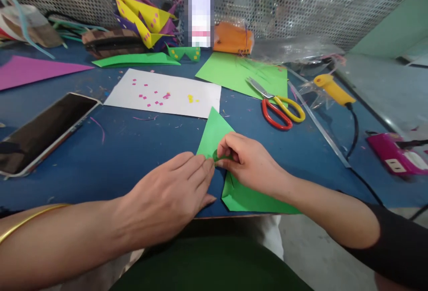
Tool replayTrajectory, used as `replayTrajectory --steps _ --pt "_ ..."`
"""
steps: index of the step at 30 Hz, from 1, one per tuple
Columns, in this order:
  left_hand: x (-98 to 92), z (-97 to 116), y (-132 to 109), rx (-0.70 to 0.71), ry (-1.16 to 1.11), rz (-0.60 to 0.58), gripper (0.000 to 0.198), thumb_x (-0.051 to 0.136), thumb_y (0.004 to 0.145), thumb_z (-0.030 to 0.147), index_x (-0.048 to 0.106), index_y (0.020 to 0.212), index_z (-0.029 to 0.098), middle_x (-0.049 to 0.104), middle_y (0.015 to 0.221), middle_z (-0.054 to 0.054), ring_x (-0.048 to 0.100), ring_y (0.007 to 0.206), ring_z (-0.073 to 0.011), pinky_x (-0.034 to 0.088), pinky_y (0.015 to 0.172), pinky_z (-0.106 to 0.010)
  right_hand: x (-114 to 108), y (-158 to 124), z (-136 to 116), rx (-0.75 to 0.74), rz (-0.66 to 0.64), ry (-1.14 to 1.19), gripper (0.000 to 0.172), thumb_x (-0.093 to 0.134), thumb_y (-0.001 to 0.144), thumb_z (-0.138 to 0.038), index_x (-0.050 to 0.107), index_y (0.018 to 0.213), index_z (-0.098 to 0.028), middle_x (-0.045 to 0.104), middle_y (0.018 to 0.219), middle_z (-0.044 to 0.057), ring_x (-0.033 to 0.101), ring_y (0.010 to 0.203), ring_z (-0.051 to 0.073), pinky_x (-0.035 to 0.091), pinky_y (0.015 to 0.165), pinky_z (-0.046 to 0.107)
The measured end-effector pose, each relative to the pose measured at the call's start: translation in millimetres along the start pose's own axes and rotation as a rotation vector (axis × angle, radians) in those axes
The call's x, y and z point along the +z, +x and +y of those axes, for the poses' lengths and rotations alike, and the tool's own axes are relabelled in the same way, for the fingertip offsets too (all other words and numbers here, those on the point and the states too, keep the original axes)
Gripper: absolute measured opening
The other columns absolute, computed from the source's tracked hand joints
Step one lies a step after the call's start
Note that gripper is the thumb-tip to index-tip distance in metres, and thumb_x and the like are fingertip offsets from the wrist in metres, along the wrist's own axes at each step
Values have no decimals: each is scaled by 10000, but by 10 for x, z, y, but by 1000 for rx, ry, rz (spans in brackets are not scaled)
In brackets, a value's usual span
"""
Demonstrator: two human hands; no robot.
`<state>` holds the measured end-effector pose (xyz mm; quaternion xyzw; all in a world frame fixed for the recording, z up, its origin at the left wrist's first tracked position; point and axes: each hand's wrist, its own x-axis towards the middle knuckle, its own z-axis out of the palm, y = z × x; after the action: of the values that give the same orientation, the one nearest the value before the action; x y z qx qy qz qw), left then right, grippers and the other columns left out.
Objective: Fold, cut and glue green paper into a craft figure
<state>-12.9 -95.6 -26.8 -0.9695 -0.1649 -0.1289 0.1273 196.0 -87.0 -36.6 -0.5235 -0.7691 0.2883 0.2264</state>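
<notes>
A green sheet of paper (216,128) lies folded at the front of the blue table, its pointed corner towards the back. My left hand (172,190) rests on it from the left, fingers stretched out together and thumb apart below. Its fingertips press by a small curled green bit of the paper. From the right, my right hand (249,159) pinches that bit between thumb and bent forefinger. A further green part (254,199) of paper spreads under my right wrist to the table edge. Whether it joins the pointed part is hidden by my hands.
Behind lies a white sheet (180,84) with pink and yellow paper bits. Scissors (276,104) sit partly on a light green sheet (230,70). A yellow glue gun (334,89) and a pink power strip (397,153) are right, a dark-screened phone (50,126) left.
</notes>
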Motion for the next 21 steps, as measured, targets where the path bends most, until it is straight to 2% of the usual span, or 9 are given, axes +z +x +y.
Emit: replayTrajectory --steps 3,6,8,10,12,15,18,21 --pt "-5 42 3 -55 -28 -65 405 494 965 371 655 1165 58 699 1086 -159 617 979 -298 478 825 -420 -27 3 57 -55 -11 40 157 613 798 -36 564 804 -185 574 811 -19 526 718 118 393 634 257" --pt "-6 72 -4 -112 -85 -115 454 508 951 408 613 1256 89 693 1123 -141 609 1010 -300 478 840 -422 -115 -19 131 -60 -50 212 122 558 851 -79 594 901 -183 624 857 2 599 758 129 477 677 269" --pt "-4 93 -13 -135 -112 -116 492 494 954 444 592 1289 97 684 1162 -137 597 1048 -298 467 877 -424 -179 -69 155 -53 -5 231 124 540 884 -122 617 964 -178 657 911 27 645 819 149 519 736 295" --pt "-1 113 -19 -149 -120 -103 525 475 959 471 583 1300 87 672 1193 -144 585 1074 -299 448 913 -430 -222 -145 145 -115 90 94 168 516 910 -135 636 1020 -178 687 989 54 664 908 172 526 809 327" --pt "0 127 -17 -157 -120 -94 536 457 964 484 590 1289 80 670 1194 -147 582 1076 -301 434 926 -433 -235 -232 108 -238 138 -73 257 468 931 -109 619 1127 -178 714 1054 66 668 979 185 518 861 352" --pt "0 136 -16 -162 -122 -95 533 441 965 501 623 1243 85 676 1177 -142 582 1073 -307 428 916 -432 -205 -335 56 -439 95 -244 380 400 913 -51 546 1252 -144 729 1107 97 676 1018 208 525 866 388" --pt "10 153 -36 -161 -108 -70 539 433 970 488 627 1241 65 686 1160 -142 580 1080 -312 417 920 -433 -150 -392 52 -558 85 -383 381 384 879 -38 565 1213 -67 720 1111 162 681 1023 247 546 856 420" --pt "33 199 -61 -171 -76 -33 545 432 978 446 597 1288 30 680 1210 -152 573 1103 -312 400 939 -434 -98 -433 70 -613 113 -509 362 371 901 -48 592 1182 7 709 1119 217 673 1049 281 557 872 443"
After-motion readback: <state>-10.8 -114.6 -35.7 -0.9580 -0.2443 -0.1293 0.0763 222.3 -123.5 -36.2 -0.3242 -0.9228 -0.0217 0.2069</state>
